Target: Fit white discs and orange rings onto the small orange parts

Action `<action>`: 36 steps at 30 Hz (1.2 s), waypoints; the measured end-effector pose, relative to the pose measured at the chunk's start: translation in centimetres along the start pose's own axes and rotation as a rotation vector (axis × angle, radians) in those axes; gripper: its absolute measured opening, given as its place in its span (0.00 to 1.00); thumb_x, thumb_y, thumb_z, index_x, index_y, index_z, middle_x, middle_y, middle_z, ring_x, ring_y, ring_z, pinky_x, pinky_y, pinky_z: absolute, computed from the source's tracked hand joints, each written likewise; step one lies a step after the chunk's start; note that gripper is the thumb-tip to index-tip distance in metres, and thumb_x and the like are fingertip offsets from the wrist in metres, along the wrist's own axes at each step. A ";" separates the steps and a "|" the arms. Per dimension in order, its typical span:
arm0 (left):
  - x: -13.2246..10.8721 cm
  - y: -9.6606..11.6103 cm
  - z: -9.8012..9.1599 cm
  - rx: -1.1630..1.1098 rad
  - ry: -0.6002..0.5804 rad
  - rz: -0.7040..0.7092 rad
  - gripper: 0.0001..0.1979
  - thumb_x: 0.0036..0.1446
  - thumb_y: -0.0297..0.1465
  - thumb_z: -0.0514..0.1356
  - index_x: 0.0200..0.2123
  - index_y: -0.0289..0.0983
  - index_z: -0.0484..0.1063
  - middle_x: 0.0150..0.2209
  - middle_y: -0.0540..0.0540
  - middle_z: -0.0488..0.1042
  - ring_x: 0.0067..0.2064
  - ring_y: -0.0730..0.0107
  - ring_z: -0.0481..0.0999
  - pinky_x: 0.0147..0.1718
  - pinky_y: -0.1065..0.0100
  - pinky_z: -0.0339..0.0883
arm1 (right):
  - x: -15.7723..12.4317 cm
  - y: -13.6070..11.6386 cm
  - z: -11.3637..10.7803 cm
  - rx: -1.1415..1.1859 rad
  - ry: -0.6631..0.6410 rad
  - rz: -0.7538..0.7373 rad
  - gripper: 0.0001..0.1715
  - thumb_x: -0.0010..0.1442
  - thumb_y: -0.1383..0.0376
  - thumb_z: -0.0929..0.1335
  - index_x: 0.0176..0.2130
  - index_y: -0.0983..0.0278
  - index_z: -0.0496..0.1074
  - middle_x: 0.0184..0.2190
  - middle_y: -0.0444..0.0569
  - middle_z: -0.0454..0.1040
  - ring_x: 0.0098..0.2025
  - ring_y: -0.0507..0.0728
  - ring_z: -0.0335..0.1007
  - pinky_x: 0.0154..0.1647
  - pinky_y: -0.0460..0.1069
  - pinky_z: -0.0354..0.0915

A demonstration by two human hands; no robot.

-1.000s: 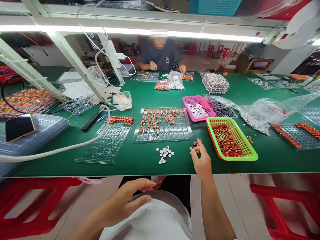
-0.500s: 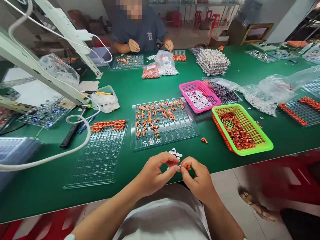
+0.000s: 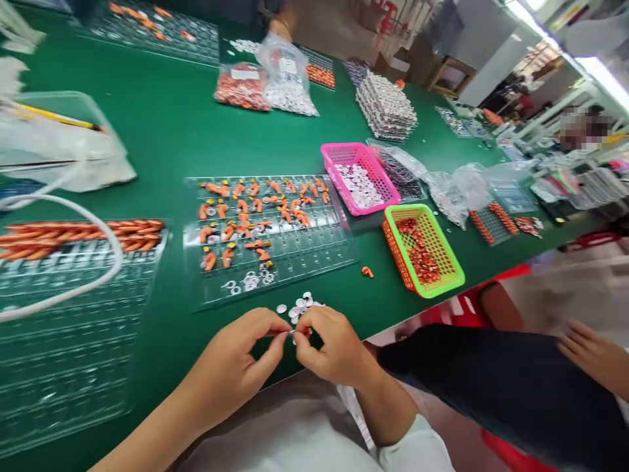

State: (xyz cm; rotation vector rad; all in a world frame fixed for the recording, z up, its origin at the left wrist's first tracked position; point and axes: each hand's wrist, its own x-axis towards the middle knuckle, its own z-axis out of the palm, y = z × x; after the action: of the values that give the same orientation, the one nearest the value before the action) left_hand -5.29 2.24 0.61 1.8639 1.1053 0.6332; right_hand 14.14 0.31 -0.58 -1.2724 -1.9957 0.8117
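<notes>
Close to the table's front edge, my left hand (image 3: 250, 351) pinches something small between thumb and forefinger. My right hand (image 3: 331, 344) meets it fingertip to fingertip, also in a pinch, with a bit of orange showing under its fingers. What they hold is too small to make out. Just beyond the fingertips lies a loose pile of white discs (image 3: 301, 305). Behind that, a clear tray (image 3: 314, 246) carries several orange curved parts and some white rings (image 3: 251, 280). One orange part (image 3: 367, 271) lies alone on the green table, right of the tray.
A pink basket (image 3: 327, 157) contains white discs; a green basket (image 3: 455, 262) contains red-orange pieces. At left are another clear tray (image 3: 73, 354) with orange parts and a white cable (image 3: 115, 252). Filled bags lie farther back. Another person's hand (image 3: 592, 354) is at right.
The view has swung to the right and tilted, bringing another person's legs and hand into sight. Both my hands keep their pinch, fingertips together.
</notes>
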 end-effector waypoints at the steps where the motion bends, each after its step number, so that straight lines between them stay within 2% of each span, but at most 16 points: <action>1: 0.1 -0.2 0.0 0.011 0.002 0.003 0.10 0.63 0.34 0.56 0.35 0.40 0.76 0.33 0.48 0.78 0.34 0.68 0.77 0.33 0.72 0.69 | 0.1 0.2 0.1 -0.009 0.015 -0.008 0.04 0.59 0.69 0.64 0.32 0.60 0.64 0.27 0.44 0.71 0.31 0.54 0.68 0.36 0.48 0.63; 7: 0.6 -0.1 0.3 0.032 -0.001 -0.002 0.09 0.63 0.34 0.56 0.34 0.40 0.74 0.31 0.50 0.77 0.32 0.70 0.76 0.31 0.73 0.68 | -0.1 0.9 0.0 0.043 0.008 0.018 0.04 0.59 0.68 0.64 0.31 0.60 0.63 0.26 0.42 0.70 0.30 0.52 0.66 0.36 0.48 0.62; 17: 0.8 1.2 0.1 -0.026 -0.076 -0.131 0.10 0.63 0.28 0.53 0.33 0.37 0.73 0.31 0.49 0.74 0.32 0.71 0.72 0.32 0.70 0.65 | -0.3 1.2 -0.4 0.232 -0.090 0.150 0.05 0.61 0.70 0.64 0.33 0.61 0.65 0.28 0.42 0.69 0.30 0.52 0.64 0.34 0.47 0.60; 23: 1.0 1.6 0.1 0.007 -0.087 -0.123 0.10 0.63 0.29 0.52 0.32 0.37 0.73 0.30 0.49 0.74 0.32 0.70 0.73 0.32 0.71 0.65 | -0.5 1.8 0.3 0.256 -0.052 0.149 0.05 0.60 0.70 0.65 0.32 0.61 0.65 0.26 0.41 0.67 0.26 0.50 0.61 0.30 0.45 0.59; 27: 0.8 0.9 0.1 0.059 -0.096 -0.106 0.11 0.65 0.33 0.53 0.34 0.39 0.73 0.31 0.50 0.76 0.32 0.71 0.75 0.32 0.73 0.67 | -0.7 2.0 1.0 0.215 0.024 0.111 0.02 0.56 0.69 0.66 0.32 0.61 0.67 0.24 0.40 0.67 0.24 0.50 0.60 0.29 0.45 0.59; 30: 0.8 0.0 0.3 0.096 -0.079 -0.041 0.09 0.64 0.37 0.56 0.36 0.41 0.74 0.32 0.51 0.77 0.31 0.72 0.77 0.30 0.77 0.68 | -0.6 2.6 1.5 0.197 0.059 0.079 0.01 0.55 0.67 0.66 0.32 0.61 0.66 0.25 0.40 0.68 0.25 0.49 0.62 0.30 0.44 0.61; 36: 0.3 -1.7 1.0 0.189 -0.022 -0.077 0.14 0.61 0.45 0.56 0.39 0.43 0.74 0.34 0.52 0.79 0.31 0.71 0.78 0.29 0.79 0.70 | -0.6 3.2 2.0 0.116 0.004 0.125 0.06 0.55 0.63 0.68 0.32 0.60 0.65 0.27 0.41 0.71 0.29 0.50 0.68 0.34 0.43 0.64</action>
State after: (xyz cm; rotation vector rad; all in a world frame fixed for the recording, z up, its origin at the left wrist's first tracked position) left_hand -5.14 2.49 -1.40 1.9724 1.2521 0.4763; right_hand 14.51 0.49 -4.37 -1.3397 -1.8523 0.9689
